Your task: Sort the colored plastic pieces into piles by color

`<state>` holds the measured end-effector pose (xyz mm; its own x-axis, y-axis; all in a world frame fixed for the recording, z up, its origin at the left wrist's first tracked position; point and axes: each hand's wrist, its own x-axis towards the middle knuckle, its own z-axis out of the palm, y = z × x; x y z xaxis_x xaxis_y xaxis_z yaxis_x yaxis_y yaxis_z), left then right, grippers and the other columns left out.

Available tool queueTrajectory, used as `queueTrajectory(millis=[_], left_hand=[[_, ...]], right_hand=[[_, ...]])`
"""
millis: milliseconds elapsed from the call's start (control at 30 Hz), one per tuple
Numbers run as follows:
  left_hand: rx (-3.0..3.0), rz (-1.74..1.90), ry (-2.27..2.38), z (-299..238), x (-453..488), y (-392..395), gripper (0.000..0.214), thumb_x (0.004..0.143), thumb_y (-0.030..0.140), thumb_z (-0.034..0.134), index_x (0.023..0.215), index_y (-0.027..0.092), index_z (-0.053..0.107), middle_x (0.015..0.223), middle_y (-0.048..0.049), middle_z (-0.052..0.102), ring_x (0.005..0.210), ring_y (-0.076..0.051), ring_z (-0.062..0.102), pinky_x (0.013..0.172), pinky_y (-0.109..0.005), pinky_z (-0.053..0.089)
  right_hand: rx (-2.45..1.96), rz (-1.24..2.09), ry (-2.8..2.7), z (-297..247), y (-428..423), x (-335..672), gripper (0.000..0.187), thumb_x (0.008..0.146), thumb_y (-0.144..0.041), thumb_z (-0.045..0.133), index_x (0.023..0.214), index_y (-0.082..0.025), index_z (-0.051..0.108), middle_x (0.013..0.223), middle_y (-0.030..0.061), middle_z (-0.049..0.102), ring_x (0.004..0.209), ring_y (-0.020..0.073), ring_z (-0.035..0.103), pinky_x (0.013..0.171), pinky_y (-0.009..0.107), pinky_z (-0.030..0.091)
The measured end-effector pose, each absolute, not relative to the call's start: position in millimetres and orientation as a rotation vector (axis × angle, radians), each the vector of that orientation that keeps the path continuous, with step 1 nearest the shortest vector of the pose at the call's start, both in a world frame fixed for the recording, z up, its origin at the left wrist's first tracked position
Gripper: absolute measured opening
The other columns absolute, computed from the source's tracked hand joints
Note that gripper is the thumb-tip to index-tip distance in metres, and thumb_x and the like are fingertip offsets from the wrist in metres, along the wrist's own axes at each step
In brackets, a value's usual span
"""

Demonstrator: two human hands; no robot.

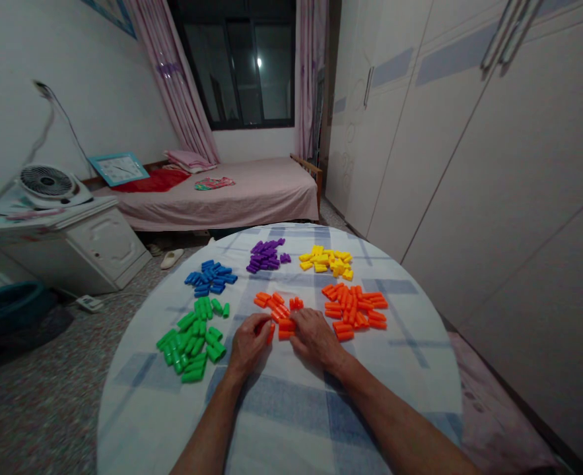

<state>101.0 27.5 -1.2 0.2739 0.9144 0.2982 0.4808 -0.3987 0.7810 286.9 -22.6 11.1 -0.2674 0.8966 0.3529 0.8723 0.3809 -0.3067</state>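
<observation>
A round table with a blue-checked cloth (pixel 281 422) carries piles of small plastic pieces sorted by colour. My left hand (pixel 249 344) is curled, with its fingertips pinched on an orange piece (pixel 271 330) at the near end of a small orange cluster (pixel 274 305). Opposite it, my right hand (pixel 315 336) bends its fingers onto other orange pieces (pixel 286 325) of the same cluster. A bigger orange pile (pixel 354 307) lies just right of that hand. Green pieces (pixel 192 340) lie left of my left hand.
Blue (pixel 210 278), purple (pixel 266 255) and yellow (pixel 327 260) piles sit at the table's far side. A bed (pixel 222 194) stands beyond the table, a white cabinet with a fan (pixel 48 185) to the left, and a wardrobe wall (pixel 469 165) close on the right.
</observation>
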Motion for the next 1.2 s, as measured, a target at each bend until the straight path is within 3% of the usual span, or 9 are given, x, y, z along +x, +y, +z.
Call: queueTrajectory(millis=[133, 267, 367, 567, 767, 967, 1200], left_hand=[[1.987, 1.022, 1.241, -2, 101, 28, 0.023, 0.083, 0.031, 0.049, 0.092, 0.019, 0.067, 0.096, -0.0057, 0.069, 0.091, -0.019, 0.062, 0.085, -0.031, 0.046], [1.978, 1.017, 1.245, 2, 102, 27, 0.023, 0.082, 0.031, 0.049, 0.092, 0.019, 0.067, 0.095, -0.0052, 0.069, 0.089, -0.019, 0.062, 0.084, -0.031, 0.047], [1.970, 1.015, 1.239, 4, 102, 25, 0.024, 0.082, 0.032, 0.048, 0.092, 0.019, 0.066, 0.095, -0.0056, 0.069, 0.089, -0.019, 0.062, 0.084, -0.031, 0.046], [1.947, 1.002, 1.256, 6, 102, 24, 0.025, 0.081, 0.034, 0.047, 0.090, 0.019, 0.065, 0.092, -0.0052, 0.069, 0.087, -0.019, 0.063, 0.083, -0.032, 0.047], [1.938, 1.008, 1.240, 5, 102, 25, 0.025, 0.081, 0.034, 0.048, 0.091, 0.018, 0.066, 0.093, -0.0055, 0.069, 0.088, -0.019, 0.063, 0.083, -0.032, 0.048], [1.932, 1.009, 1.257, 4, 102, 26, 0.024, 0.081, 0.033, 0.048, 0.090, 0.018, 0.066, 0.091, -0.0053, 0.070, 0.086, -0.019, 0.064, 0.081, -0.031, 0.048], [1.945, 1.018, 1.249, 5, 101, 26, 0.025, 0.081, 0.032, 0.048, 0.090, 0.018, 0.067, 0.093, -0.0059, 0.070, 0.088, -0.019, 0.064, 0.083, -0.032, 0.048]], right_hand=[[-1.518, 0.078, -2.109, 13, -25, 289, 0.032, 0.076, -0.012, 0.051, 0.107, -0.018, 0.056, 0.111, 0.0095, 0.059, 0.106, 0.0211, 0.048, 0.092, 0.035, 0.037], [-1.502, 0.010, -2.104, 12, -21, 286, 0.058, 0.075, -0.018, 0.056, 0.132, -0.022, 0.045, 0.144, 0.0111, 0.036, 0.134, 0.0273, 0.025, 0.106, 0.043, 0.024], [-1.546, 0.002, -2.105, 11, -17, 284, 0.064, 0.076, -0.029, 0.060, 0.137, -0.023, 0.042, 0.148, 0.0115, 0.030, 0.138, 0.0320, 0.017, 0.106, 0.049, 0.023], [-1.508, -0.015, -2.013, 16, -17, 284, 0.047, 0.082, -0.028, 0.055, 0.128, -0.020, 0.051, 0.130, 0.0112, 0.050, 0.123, 0.0237, 0.041, 0.103, 0.040, 0.031], [-1.622, -0.050, -1.958, 13, -15, 289, 0.054, 0.081, -0.030, 0.057, 0.134, -0.022, 0.045, 0.145, 0.0141, 0.034, 0.133, 0.0303, 0.027, 0.103, 0.049, 0.029], [-1.508, 0.077, -2.035, 16, -17, 286, 0.032, 0.080, -0.031, 0.062, 0.110, -0.021, 0.059, 0.122, 0.0114, 0.052, 0.112, 0.0229, 0.048, 0.095, 0.039, 0.036], [-1.371, 0.095, -2.217, 13, -25, 276, 0.033, 0.077, -0.028, 0.066, 0.107, -0.020, 0.056, 0.115, 0.0082, 0.055, 0.109, 0.0215, 0.048, 0.092, 0.037, 0.035]])
